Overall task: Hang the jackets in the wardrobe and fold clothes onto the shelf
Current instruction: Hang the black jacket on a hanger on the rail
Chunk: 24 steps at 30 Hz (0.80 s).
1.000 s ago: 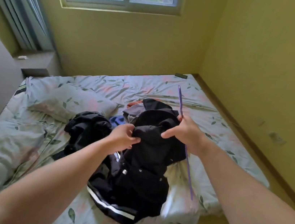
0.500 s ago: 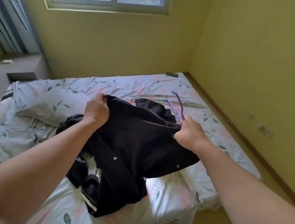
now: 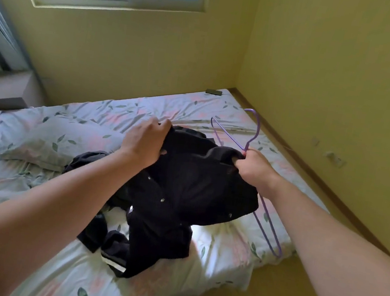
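The soft, floppy black jacket point(image 3: 191, 185) sags between the hands, left hand point(image 3: 146, 142) gripping one top edge, right hand point(image 3: 252, 167) gripping the other plus a thin purple hanger point(image 3: 254, 131); it looks best held by its shoulders.

Both hands hold a black jacket point(image 3: 191, 187) over the near part of the bed point(image 3: 144, 110): the left hand point(image 3: 146, 142) grips its left top edge, and the right hand point(image 3: 252, 167) grips the right edge together with a purple wire hanger point(image 3: 247, 146). The jacket's lower part lies on the sheet. A pillow point(image 3: 60, 136) is at the left, and a small dark thing point(image 3: 213, 91), perhaps a phone, lies at the far edge.
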### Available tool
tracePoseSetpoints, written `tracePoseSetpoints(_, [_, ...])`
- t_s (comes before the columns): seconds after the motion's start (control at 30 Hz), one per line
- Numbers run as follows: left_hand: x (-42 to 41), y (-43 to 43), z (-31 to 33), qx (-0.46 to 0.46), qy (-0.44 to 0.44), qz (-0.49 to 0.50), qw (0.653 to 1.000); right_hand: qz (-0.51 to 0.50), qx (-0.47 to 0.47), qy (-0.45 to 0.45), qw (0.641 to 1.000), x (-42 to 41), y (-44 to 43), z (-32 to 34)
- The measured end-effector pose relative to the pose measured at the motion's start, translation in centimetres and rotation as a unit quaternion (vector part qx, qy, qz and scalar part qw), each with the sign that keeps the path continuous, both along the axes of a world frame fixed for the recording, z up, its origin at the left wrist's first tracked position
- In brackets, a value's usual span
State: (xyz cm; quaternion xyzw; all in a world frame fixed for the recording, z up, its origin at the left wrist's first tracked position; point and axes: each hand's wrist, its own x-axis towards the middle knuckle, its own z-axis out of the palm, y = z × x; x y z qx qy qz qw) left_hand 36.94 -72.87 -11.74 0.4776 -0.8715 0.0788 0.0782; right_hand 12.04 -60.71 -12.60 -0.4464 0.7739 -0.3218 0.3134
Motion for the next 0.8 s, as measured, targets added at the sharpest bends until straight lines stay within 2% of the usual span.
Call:
tracePoseSetpoints(0.07, [-0.1, -0.6, 0.2, -0.021, 0.002, 0.030, 0.999, 0.048, -0.024, -0.023, 0.998, 0.8, 0.5, 1.2])
tracePoseSetpoints(0.13, [-0.7, -1.1, -0.1, -0.055, -0.032, 0.043, 0.997, 0.132, -0.031, -0.041, 0.990, 1.8, 0.8, 2.6])
tracePoseSetpoints(0.2, [-1.3, -1.2, -0.3, -0.079, -0.065, 0.059, 0.993, 0.183, 0.003, 0.050, 0.982, 2.3, 0.5, 3.2])
tracePoseSetpoints(0.27, [-1.0, -1.5, -1.4, -0.078, -0.087, 0.084, 0.990, 0.170, 0.042, 0.160, 0.972, 2.5, 0.0, 3.4])
tracePoseSetpoints(0.33, [-0.4, -1.3, -3.3, -0.067, -0.105, 0.110, 0.986, 0.156, 0.041, 0.184, 0.970, 2.9, -0.2, 3.7])
tracePoseSetpoints(0.4, [0.2, -1.0, -5.3, -0.034, -0.075, 0.135, 0.987, 0.153, 0.018, 0.165, 0.974, 3.1, -0.4, 4.1])
tracePoseSetpoints(0.47, [0.9, -0.7, -7.6, 0.048, 0.013, 0.217, 0.975, 0.151, -0.005, 0.140, 0.979, 2.9, -0.5, 4.8])
tracePoseSetpoints(0.5, [1.6, -0.9, -8.6, 0.095, 0.067, 0.290, 0.950, 0.145, -0.010, 0.130, 0.981, 2.7, -0.4, 5.1])
tracePoseSetpoints(0.53, [2.7, -1.3, -9.9, 0.148, 0.114, 0.367, 0.911, 0.141, -0.015, 0.124, 0.982, 2.4, -0.3, 5.6])
tracePoseSetpoints(0.57, [3.8, -1.7, -11.3, 0.202, 0.141, 0.426, 0.871, 0.140, -0.018, 0.118, 0.983, 2.1, 0.0, 5.9])
tracePoseSetpoints(0.6, [4.6, -1.5, -12.4, 0.259, 0.144, 0.442, 0.847, 0.139, -0.019, 0.113, 0.984, 1.8, 0.3, 6.2])
tracePoseSetpoints(0.67, [5.0, -0.3, -14.0, 0.379, 0.133, 0.368, 0.839, 0.143, -0.021, 0.120, 0.982, 1.4, 0.9, 6.5])
tracePoseSetpoints(0.7, [4.5, 0.7, -14.4, 0.441, 0.144, 0.328, 0.823, 0.146, -0.022, 0.131, 0.980, 1.4, 1.1, 6.4])
tracePoseSetpoints(0.73, [3.7, 1.8, -14.7, 0.509, 0.159, 0.299, 0.792, 0.146, -0.020, 0.141, 0.979, 1.4, 1.2, 6.1])
tracePoseSetpoints(0.8, [1.9, 3.9, -15.5, 0.634, 0.097, 0.234, 0.731, 0.142, -0.017, 0.146, 0.979, 1.3, 1.4, 5.4])
